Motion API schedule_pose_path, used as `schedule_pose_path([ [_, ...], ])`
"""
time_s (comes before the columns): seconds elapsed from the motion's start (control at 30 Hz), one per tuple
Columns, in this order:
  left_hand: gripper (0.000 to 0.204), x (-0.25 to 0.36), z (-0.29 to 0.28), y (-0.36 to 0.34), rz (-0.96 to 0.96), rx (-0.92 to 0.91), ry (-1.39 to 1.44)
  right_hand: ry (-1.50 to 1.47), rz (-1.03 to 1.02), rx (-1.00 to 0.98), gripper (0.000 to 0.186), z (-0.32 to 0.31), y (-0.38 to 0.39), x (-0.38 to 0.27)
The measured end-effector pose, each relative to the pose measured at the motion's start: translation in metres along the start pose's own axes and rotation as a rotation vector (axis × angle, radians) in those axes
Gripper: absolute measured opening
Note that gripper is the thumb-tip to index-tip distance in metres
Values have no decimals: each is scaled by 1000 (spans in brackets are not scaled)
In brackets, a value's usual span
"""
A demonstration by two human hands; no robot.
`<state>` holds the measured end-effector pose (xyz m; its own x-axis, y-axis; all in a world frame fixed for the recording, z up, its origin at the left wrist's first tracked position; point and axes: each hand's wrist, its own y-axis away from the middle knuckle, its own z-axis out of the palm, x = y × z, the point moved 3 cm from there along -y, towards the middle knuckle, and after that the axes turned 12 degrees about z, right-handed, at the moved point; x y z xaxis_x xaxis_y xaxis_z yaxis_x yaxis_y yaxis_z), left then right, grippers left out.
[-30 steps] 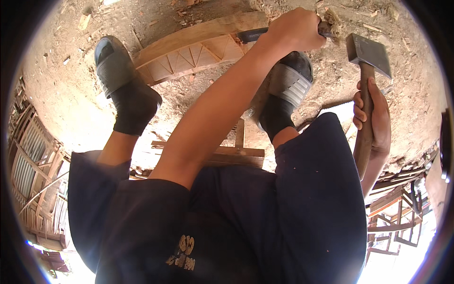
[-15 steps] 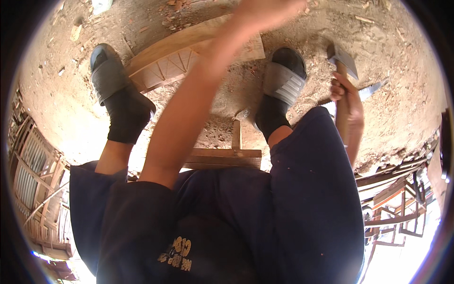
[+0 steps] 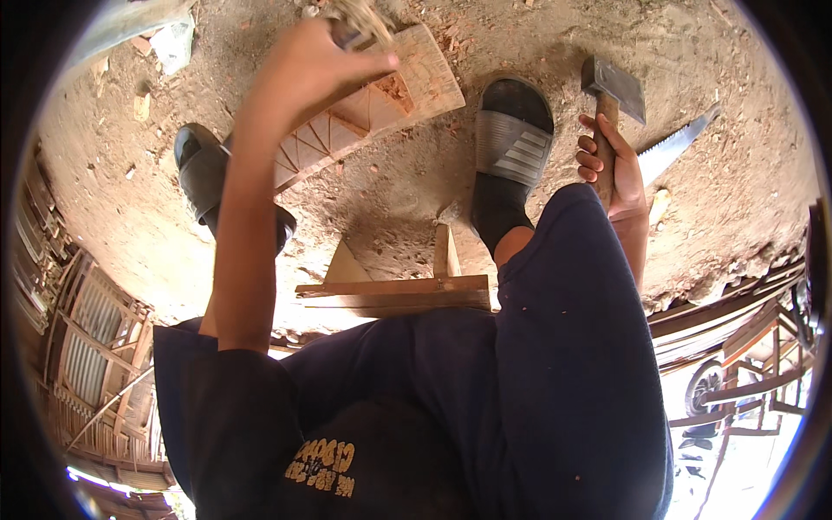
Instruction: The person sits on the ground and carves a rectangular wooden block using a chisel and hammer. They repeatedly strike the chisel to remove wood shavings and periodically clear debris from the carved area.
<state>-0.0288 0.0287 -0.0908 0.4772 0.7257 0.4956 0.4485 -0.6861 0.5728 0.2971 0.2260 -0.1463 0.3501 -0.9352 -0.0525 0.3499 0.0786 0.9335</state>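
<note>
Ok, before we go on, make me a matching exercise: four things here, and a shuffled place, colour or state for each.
1. Metal-headed tool
2. Saw
3. Plank
4. Right sandal

A. Wooden, marked with triangles
B. Dark, with pale stripes
C. Held upright in the right hand's fingers
D. Silvery and toothed

Pairs: 1-C, 2-D, 3-A, 4-B

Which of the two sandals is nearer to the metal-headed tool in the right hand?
The right foot's sandal, a short way left of the metal-headed tool in the picture; the left foot's sandal is much farther left, past the wooden board.
</note>
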Motion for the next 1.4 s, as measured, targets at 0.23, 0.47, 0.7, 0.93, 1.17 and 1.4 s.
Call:
schedule_pose_path([
  [0.23,74,10,45,-9,14,-203,-309,24,-35,34,37,1,-1,3],
  [0.47,73,-10,-13,-51,69,-39,-367,8,-35,14,39,-5,-5,7],
  [0.7,83,15,30,-26,154,-213,-404,18,-41,24,40,-6,-4,8],
  [0.93,79,-1,28,-39,85,-280,-403,32,-50,22,39,-6,-5,9],
  [1.17,75,-3,-10,-25,96,-130,-315,13,-48,-7,39,-4,-9,12],
  [1.4,78,-15,33,57,91,-227,-315,-6,-58,-28,39,-7,-13,16],
])
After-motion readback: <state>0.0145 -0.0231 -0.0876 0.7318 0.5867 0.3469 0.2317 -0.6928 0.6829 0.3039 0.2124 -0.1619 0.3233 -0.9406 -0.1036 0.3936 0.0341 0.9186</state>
